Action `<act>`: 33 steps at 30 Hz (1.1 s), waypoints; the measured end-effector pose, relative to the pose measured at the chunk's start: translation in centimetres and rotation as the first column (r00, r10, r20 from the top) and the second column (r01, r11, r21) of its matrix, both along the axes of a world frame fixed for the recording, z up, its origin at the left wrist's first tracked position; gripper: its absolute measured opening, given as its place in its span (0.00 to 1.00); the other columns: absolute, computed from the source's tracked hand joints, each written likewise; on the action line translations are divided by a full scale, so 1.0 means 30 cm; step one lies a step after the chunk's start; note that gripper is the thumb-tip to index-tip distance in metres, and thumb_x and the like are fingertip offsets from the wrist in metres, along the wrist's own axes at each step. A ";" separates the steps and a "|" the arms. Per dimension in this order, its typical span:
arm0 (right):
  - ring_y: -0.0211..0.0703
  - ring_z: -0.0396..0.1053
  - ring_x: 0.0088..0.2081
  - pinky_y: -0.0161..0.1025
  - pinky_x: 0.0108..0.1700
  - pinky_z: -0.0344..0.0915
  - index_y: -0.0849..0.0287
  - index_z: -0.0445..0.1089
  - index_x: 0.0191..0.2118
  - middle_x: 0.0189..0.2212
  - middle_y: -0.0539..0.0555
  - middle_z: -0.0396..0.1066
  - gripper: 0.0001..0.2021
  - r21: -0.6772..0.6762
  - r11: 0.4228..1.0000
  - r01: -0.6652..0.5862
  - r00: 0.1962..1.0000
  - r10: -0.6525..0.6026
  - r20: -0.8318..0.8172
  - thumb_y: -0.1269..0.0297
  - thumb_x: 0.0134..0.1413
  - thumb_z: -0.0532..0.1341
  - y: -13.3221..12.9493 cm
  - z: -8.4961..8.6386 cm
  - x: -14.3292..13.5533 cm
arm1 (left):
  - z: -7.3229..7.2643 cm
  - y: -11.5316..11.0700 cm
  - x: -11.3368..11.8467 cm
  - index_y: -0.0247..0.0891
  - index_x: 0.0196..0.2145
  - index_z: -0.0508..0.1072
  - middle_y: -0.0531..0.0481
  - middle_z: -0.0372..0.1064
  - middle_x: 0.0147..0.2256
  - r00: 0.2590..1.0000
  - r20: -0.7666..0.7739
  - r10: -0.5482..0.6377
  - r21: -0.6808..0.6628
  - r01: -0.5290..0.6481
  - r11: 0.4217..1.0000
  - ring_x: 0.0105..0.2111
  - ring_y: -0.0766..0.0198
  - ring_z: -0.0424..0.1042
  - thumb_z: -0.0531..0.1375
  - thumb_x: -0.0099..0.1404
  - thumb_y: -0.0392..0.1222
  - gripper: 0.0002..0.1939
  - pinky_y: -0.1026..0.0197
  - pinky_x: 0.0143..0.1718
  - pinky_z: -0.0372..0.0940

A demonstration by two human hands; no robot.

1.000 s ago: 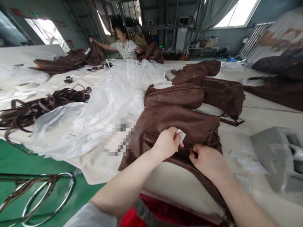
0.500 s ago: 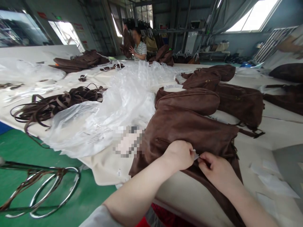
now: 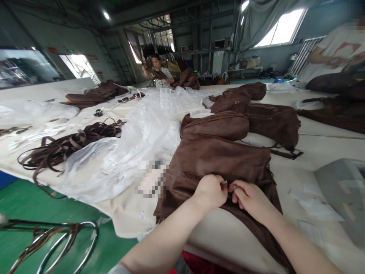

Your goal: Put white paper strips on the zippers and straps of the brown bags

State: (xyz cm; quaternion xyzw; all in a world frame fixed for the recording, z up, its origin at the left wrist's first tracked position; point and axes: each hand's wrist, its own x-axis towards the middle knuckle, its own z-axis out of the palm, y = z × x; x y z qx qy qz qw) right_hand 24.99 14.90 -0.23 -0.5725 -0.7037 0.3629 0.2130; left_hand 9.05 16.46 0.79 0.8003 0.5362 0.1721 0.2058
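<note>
Brown bag (image 3: 216, 156) beneath left hand (image 3: 212, 191), right hand (image 3: 249, 198)

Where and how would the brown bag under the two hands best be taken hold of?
Probably by the left and right ends of the brown bag, one hand from each side, reaching underneath. It lies spread wide and looks soft and creased, so a single pinch might let it sag. The left hand and right hand sit between those ends.

Bare left hand (image 3: 212, 192), bare right hand (image 3: 251, 199), left forearm (image 3: 168, 238) uncovered below pale grey sleeve (image 3: 119, 270), red garment (image 3: 198, 262) with dark patterning, partly visible.
</note>
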 end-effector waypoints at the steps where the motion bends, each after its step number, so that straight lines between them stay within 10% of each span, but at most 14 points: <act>1: 0.38 0.66 0.19 0.35 0.27 0.60 0.56 0.67 0.32 0.21 0.47 0.71 0.14 -0.004 1.000 -0.008 1.000 0.008 -0.018 0.66 0.57 0.45 0.000 -0.004 0.002 | -0.005 -0.009 -0.001 0.37 0.28 0.76 0.45 0.74 0.28 1.000 0.014 0.002 0.015 -0.002 1.000 0.28 0.61 0.71 0.51 0.61 0.36 0.13 0.63 0.31 0.62; 10: 0.35 0.65 0.17 0.33 0.23 0.59 0.57 0.67 0.28 0.19 0.47 0.70 0.15 -0.039 0.999 0.017 1.000 -0.018 -0.008 0.68 0.56 0.45 0.004 -0.010 0.020 | -0.051 -0.015 -0.002 0.36 0.27 0.73 0.48 0.72 0.26 0.965 0.252 0.066 -0.134 -0.032 0.990 0.26 0.65 0.70 0.53 0.63 0.40 0.11 0.66 0.28 0.63; 15: 0.33 0.63 0.15 0.30 0.16 0.55 0.60 0.70 0.34 0.19 0.48 0.69 0.12 -0.297 0.954 0.044 0.996 -0.064 -0.059 0.65 0.54 0.49 0.006 -0.026 0.029 | -0.074 0.003 0.009 0.33 0.29 0.71 0.52 0.68 0.23 0.805 0.492 0.332 -0.558 -0.002 0.830 0.19 0.71 0.67 0.54 0.64 0.38 0.09 0.69 0.22 0.65; 19: 0.35 0.62 0.14 0.31 0.14 0.54 0.60 0.70 0.34 0.19 0.52 0.69 0.16 -0.400 0.913 0.086 0.969 -0.170 -0.181 0.55 0.53 0.52 0.009 -0.055 0.036 | -0.083 -0.005 0.021 0.33 0.29 0.70 0.53 0.67 0.22 0.757 0.518 0.398 -0.625 0.018 0.780 0.17 0.72 0.66 0.54 0.64 0.37 0.08 0.70 0.19 0.64; 23: 0.36 0.59 0.13 0.32 0.12 0.51 0.57 0.68 0.26 0.18 0.54 0.68 0.14 -0.357 0.924 0.138 0.953 -0.223 -0.208 0.51 0.42 0.57 0.029 -0.082 0.037 | -0.085 -0.019 0.016 0.34 0.33 0.72 0.50 0.72 0.26 0.845 0.457 0.276 -0.518 0.001 0.856 0.23 0.70 0.70 0.53 0.64 0.40 0.09 0.70 0.24 0.67; 27: 0.42 0.61 0.14 0.36 0.12 0.57 0.55 0.68 0.26 0.17 0.54 0.68 0.15 -0.262 0.944 0.199 0.938 -0.260 -0.227 0.49 0.35 0.58 0.037 -0.085 0.034 | -0.056 -0.046 0.008 0.38 0.34 0.74 0.50 0.75 0.34 0.955 0.273 0.115 -0.051 -0.105 0.993 0.36 0.63 0.73 0.53 0.63 0.41 0.10 0.63 0.40 0.69; 33: 0.45 0.64 0.14 0.38 0.13 0.62 0.53 0.70 0.25 0.16 0.55 0.69 0.14 -0.071 0.981 0.183 0.958 -0.194 -0.210 0.48 0.37 0.59 0.057 -0.145 0.068 | -0.031 -0.081 0.010 0.36 0.35 0.74 0.45 0.74 0.34 0.995 0.095 -0.020 0.217 -0.001 0.976 0.35 0.57 0.73 0.53 0.59 0.41 0.11 0.58 0.38 0.70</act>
